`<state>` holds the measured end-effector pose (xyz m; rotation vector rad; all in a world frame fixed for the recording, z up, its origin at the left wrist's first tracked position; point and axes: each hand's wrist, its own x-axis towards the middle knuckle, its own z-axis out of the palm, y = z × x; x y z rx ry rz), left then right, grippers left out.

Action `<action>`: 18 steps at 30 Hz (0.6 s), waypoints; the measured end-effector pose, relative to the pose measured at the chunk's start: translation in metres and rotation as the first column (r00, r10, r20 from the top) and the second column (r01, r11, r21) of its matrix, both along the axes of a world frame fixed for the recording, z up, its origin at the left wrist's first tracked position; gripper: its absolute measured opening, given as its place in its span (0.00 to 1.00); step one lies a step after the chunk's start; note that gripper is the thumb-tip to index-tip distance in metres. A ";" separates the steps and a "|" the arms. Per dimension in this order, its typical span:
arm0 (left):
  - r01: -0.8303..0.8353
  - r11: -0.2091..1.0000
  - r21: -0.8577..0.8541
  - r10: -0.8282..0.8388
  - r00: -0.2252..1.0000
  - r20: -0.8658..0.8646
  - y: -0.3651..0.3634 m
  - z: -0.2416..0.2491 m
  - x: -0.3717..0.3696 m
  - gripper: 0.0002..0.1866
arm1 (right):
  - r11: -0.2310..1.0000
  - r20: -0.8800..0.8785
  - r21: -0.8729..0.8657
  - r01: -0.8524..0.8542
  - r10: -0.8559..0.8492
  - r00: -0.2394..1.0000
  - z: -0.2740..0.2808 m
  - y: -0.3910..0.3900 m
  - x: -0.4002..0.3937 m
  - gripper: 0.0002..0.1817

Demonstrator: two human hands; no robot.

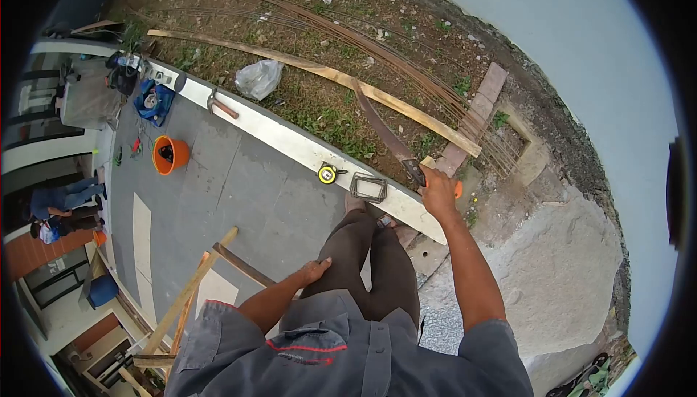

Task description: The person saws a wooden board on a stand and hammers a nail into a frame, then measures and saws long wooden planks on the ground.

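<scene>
My right hand (440,195) is closed around the orange handle (458,189) of a handsaw. Its long brown, rusty-looking blade (382,130) points away over the soil and crosses a long timber strip (319,70). A small pale wood piece (428,162) shows beside that hand. My left hand (315,272) rests against my left thigh, holding nothing visible; its fingers are partly hidden. On the white ledge ahead of my legs lie several rectangular bent steel stirrups (369,188) and a yellow tape measure (328,173). Farther left on the ledge is a hammer (222,105).
Long rusty rebars (348,34) lie across the soil beyond the white ledge (272,130). An orange bucket (170,156) and a blue bag (153,102) stand on the grey tiles. A wooden frame (190,288) rises at my left. People (69,204) are at far left.
</scene>
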<state>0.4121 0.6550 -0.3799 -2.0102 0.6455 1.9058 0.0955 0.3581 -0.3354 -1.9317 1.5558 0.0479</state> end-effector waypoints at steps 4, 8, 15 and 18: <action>0.276 0.960 0.040 -0.278 0.955 0.103 0.003 -0.022 -0.030 0.57 | 0.990 0.082 -0.108 -0.086 0.095 0.992 -0.088 -0.030 0.050 0.32; 0.398 0.916 0.057 -0.401 0.894 0.198 -0.017 -0.017 -0.040 0.61 | 0.955 0.198 -0.287 -0.069 0.130 0.972 -0.134 -0.061 0.074 0.30; 0.363 0.930 0.057 -0.364 0.888 0.280 -0.033 -0.023 -0.044 0.51 | 0.914 -0.023 0.096 0.395 -0.395 0.918 -0.246 -0.054 -0.047 0.41; 0.357 0.929 0.095 -0.369 0.874 0.316 -0.039 -0.023 -0.039 0.50 | 0.923 -0.124 0.159 0.351 -0.334 0.934 -0.305 -0.034 -0.067 0.46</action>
